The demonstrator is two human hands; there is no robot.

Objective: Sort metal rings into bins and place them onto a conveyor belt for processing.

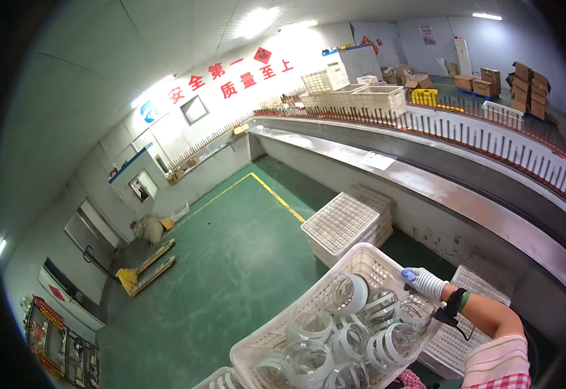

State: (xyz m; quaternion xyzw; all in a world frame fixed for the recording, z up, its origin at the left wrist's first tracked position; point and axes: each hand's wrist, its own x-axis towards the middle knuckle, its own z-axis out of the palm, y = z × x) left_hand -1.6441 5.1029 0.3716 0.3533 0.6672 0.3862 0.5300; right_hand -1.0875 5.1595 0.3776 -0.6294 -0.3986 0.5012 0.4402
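A white plastic crate (257,340) fills the lower middle of the view, tilted. Several clear, round glass vessels (350,341) with whitish bands lie in it, packed close together. My right hand (425,282), in a striped glove with blue fingertips, is closed on the crate's right rim. A dark strap and a green band circle that wrist, above a pink-and-white sleeve. My left hand does not show. At the bottom edge, part of another white crate (221,376) with glass pieces sits beside the first.
Stacked white crates (348,223) stand beyond, against a long metal-topped ledge (419,178). More white crates (481,292) are at the right, by my forearm. Upright pins (464,133) line the conveyor behind the ledge. A yellow pallet jack (141,275) rests on the green floor at left.
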